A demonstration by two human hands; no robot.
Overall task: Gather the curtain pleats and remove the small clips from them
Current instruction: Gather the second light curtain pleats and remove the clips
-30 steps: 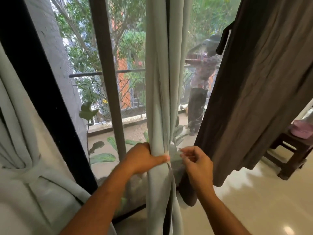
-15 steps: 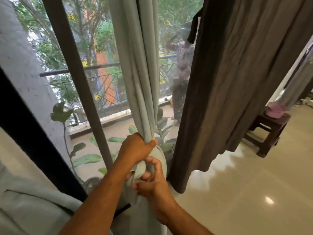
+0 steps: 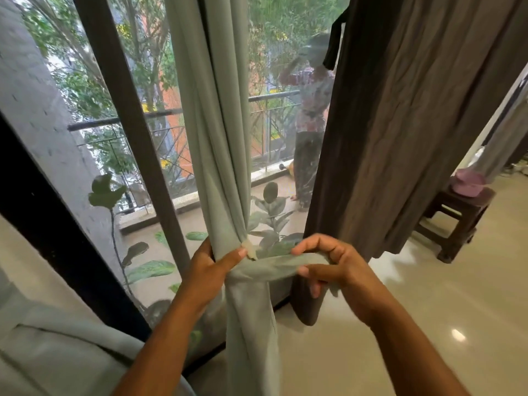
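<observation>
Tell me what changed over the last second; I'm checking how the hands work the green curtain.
The right hand left its spot beside the bundle and now pulls a strip of the green curtain out sideways to the right, pinched in its fingers. A small pale tab, possibly a clip, now shows by the left thumb. The left hand stayed clamped around the gathered pleats, and the brown curtain hangs as before.

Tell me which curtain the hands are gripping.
The pale green curtain in the middle, bunched by left hand and right hand; the dark brown curtain hangs free.

Curtain (image 3: 217, 138) before window, second curtain (image 3: 414, 124) right, stool (image 3: 454, 215) farther right (on floor)
</observation>
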